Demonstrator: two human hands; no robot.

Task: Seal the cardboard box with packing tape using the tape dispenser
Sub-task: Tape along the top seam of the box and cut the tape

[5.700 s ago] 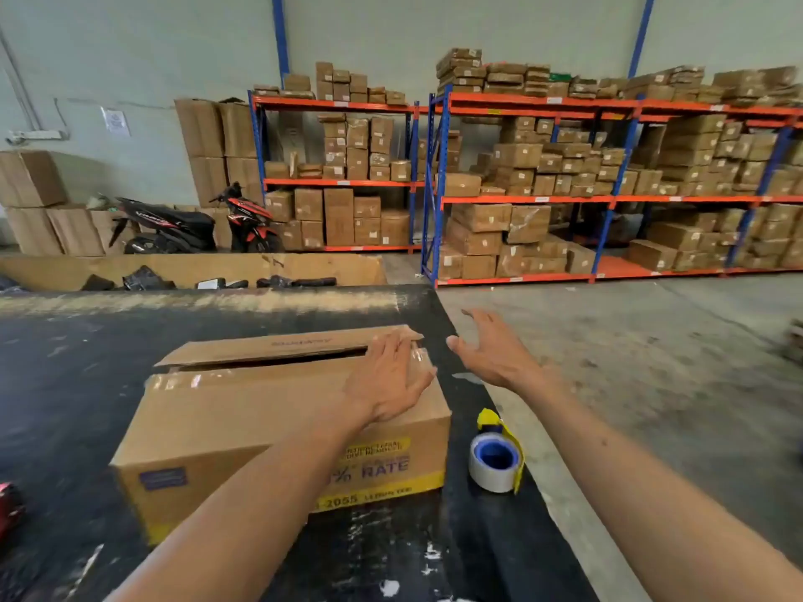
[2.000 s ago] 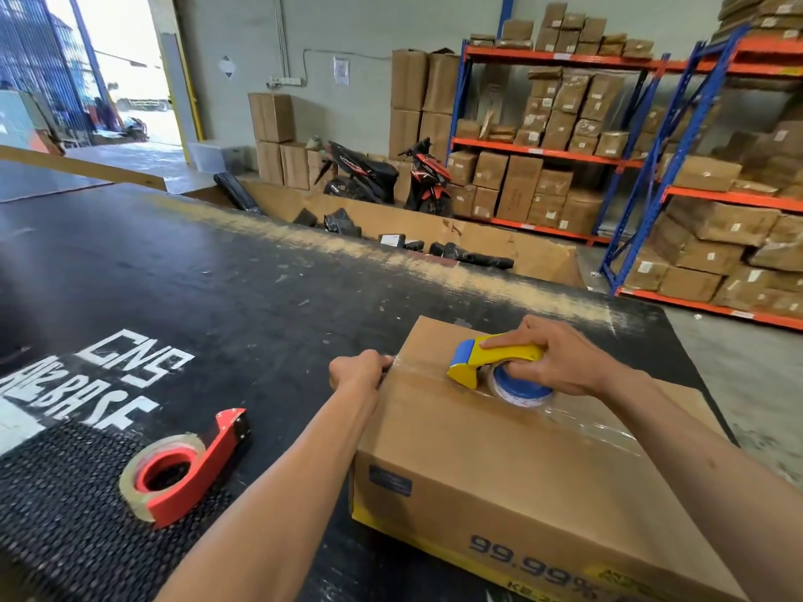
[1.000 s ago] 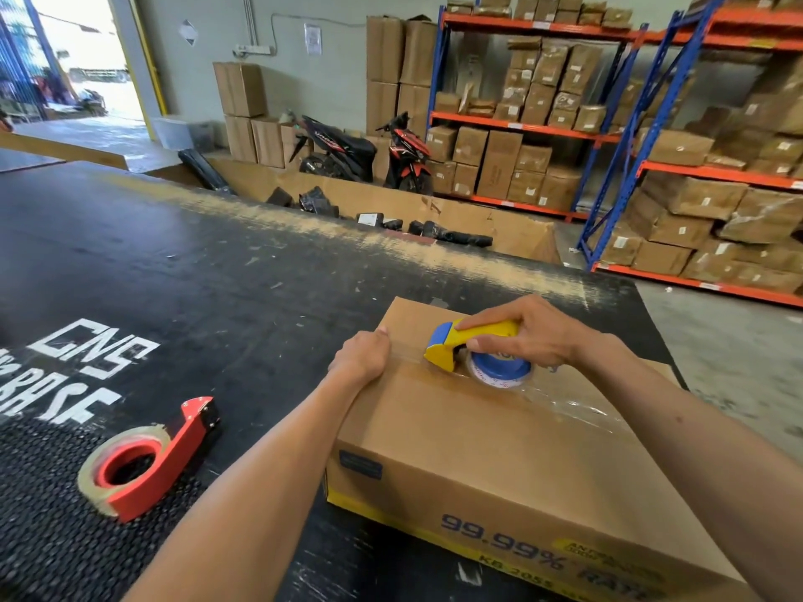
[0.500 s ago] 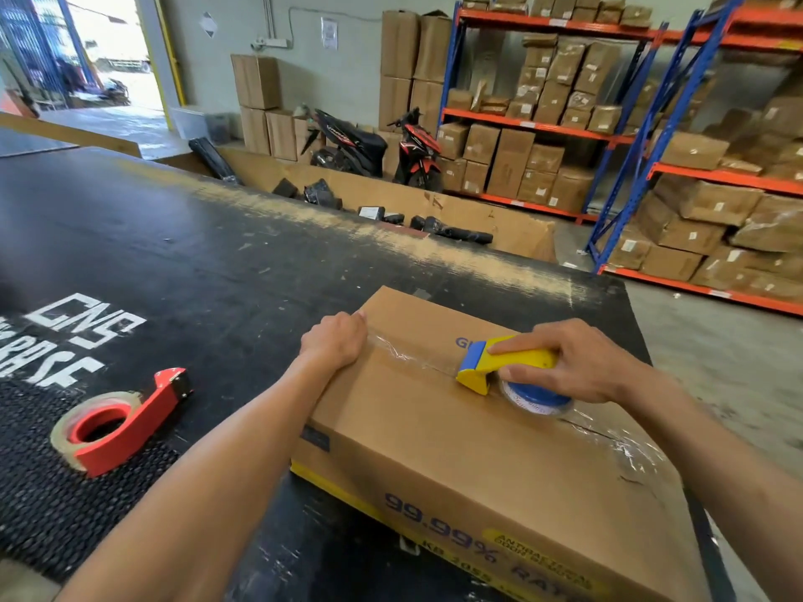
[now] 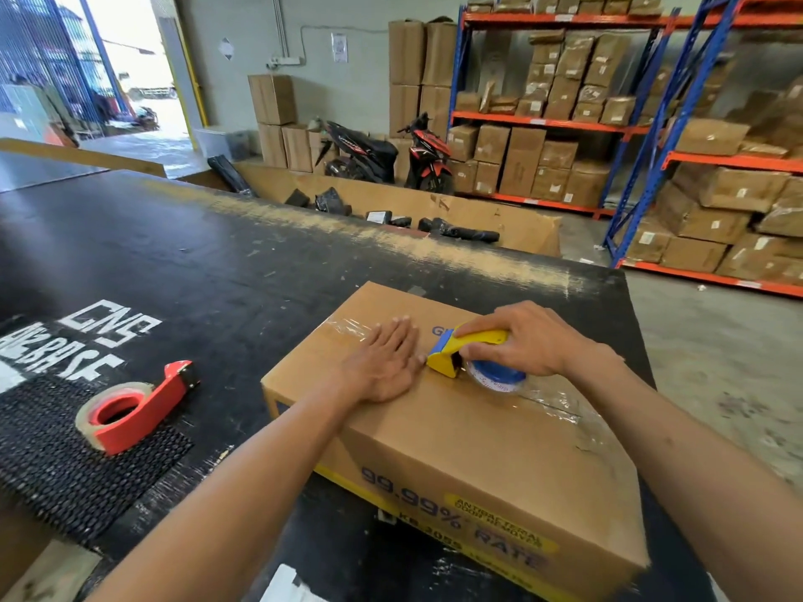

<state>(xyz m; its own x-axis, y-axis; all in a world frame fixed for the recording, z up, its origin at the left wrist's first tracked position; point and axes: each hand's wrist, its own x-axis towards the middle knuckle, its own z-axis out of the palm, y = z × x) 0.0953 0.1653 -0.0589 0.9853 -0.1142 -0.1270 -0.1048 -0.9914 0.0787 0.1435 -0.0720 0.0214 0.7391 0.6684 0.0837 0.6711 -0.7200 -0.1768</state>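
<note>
A closed brown cardboard box (image 5: 456,436) with yellow and blue print lies on the black table. Clear packing tape (image 5: 347,330) runs along its top seam. My right hand (image 5: 525,341) grips the yellow and blue tape dispenser (image 5: 467,351), which rests on the box top near the middle of the seam. My left hand (image 5: 386,362) lies flat, fingers together, pressing the tape down just left of the dispenser's blade. More wrinkled tape shows to the right of the dispenser, toward the box's near right end.
A red tape dispenser (image 5: 134,410) with a tan roll lies on a black ribbed mat (image 5: 56,462) to the left. The black table (image 5: 208,275) stretches far left and back. Shelves of cartons (image 5: 565,123) and two motorbikes (image 5: 382,154) stand behind.
My left hand moved from a fist at the box's left end to a flat palm on the tape beside the dispenser. The dispenser stays near mid-seam in my right hand.
</note>
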